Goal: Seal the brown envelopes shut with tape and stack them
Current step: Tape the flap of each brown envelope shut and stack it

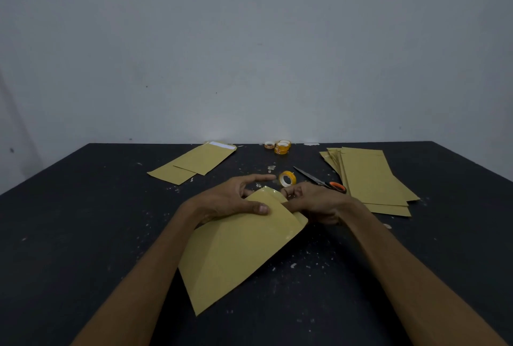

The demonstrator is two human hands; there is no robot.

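Since the brown envelope point(238, 257) is thin and bends easily, the left hand point(236, 201) and right hand point(313, 202) grip its flap end, pinching paper.

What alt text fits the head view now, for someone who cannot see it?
A person's left hand, thumb on top, and right hand hold a brown envelope at its far end over a dark table. Beyond them lie a tape roll and orange-handled scissors, with a stack of envelopes to the right and a few loose envelopes to the left.
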